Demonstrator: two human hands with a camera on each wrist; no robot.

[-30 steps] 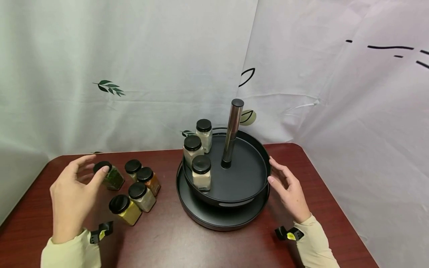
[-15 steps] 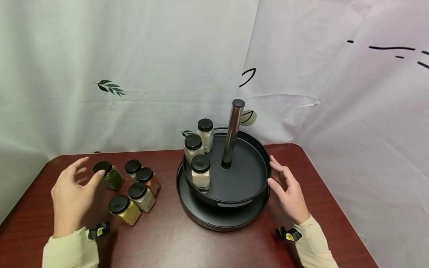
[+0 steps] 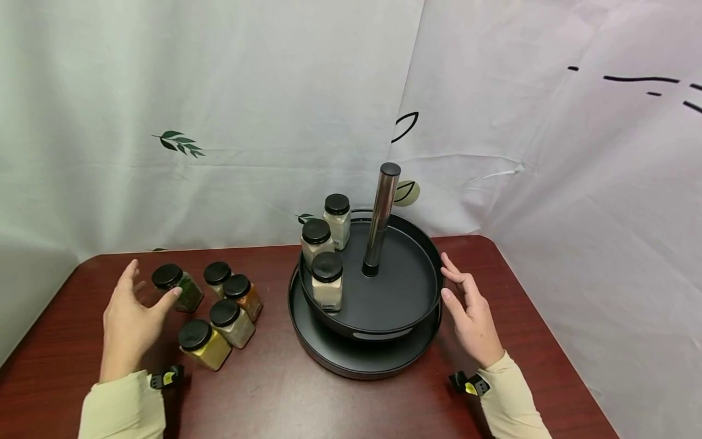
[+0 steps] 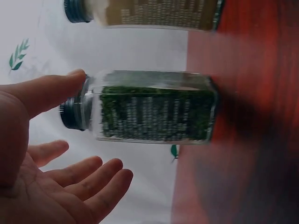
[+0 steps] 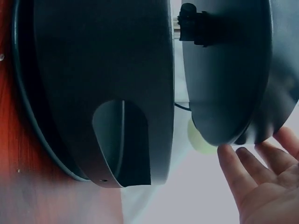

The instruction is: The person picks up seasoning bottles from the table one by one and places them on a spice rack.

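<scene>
My left hand point(image 3: 131, 323) is beside a square jar of green herbs point(image 3: 189, 294), thumb and fingers spread. In the left wrist view the thumb lies across the jar's black lid point(image 4: 72, 112); contact is unclear, and the fingers are apart from it. My right hand point(image 3: 474, 323) has its fingertips at the right rim of the black upper tray point(image 3: 400, 292), and in the right wrist view they touch its edge. Three pale spice jars, the front one point(image 3: 327, 292) included, stand along the left of that tray. Below is a wider lower tray point(image 3: 362, 364).
Right of the herb jar stand a yellow jar point(image 3: 211, 350), a grey-beige jar point(image 3: 237, 326), an orange jar point(image 3: 250, 300) and a small dark-lidded jar point(image 3: 217, 274). A metal post point(image 3: 380, 219) rises from the upper tray. A white curtain point(image 3: 247, 122) hangs behind the table point(image 3: 263, 396).
The upper tray has turned slightly, its front jar shifting left and its back jar right. My left hand drew back from the herb jar, then moved right with its fingers spreading.
</scene>
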